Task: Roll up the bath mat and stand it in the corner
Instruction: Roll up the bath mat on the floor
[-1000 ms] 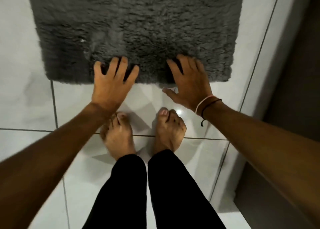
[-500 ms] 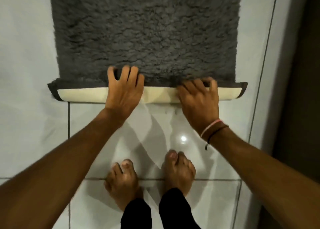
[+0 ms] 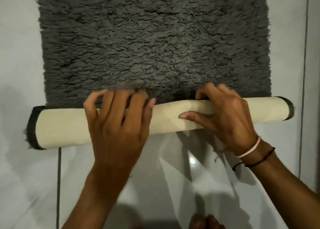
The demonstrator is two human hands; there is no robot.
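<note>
A shaggy dark grey bath mat [image 3: 152, 43] lies on the white tiled floor, stretching away from me. Its near end is curled into a roll [image 3: 166, 115] that shows the cream underside, edged in dark binding at both ends. My left hand [image 3: 117, 125] lies over the left-middle of the roll, fingers curled over its top into the pile. My right hand [image 3: 223, 118] grips the roll right of centre, thumb pressed on the cream backing and fingers hooked over the far side.
White glossy floor tiles [image 3: 26, 185] with dark grout lines surround the mat. A grout line [image 3: 303, 73] runs down the right side. My toes [image 3: 206, 222] show at the bottom edge, close behind the roll.
The near edge of the mat was flat a second ago, then folded over. The roll is now thicker and has moved away from me. The camera has come closer to the mat.
</note>
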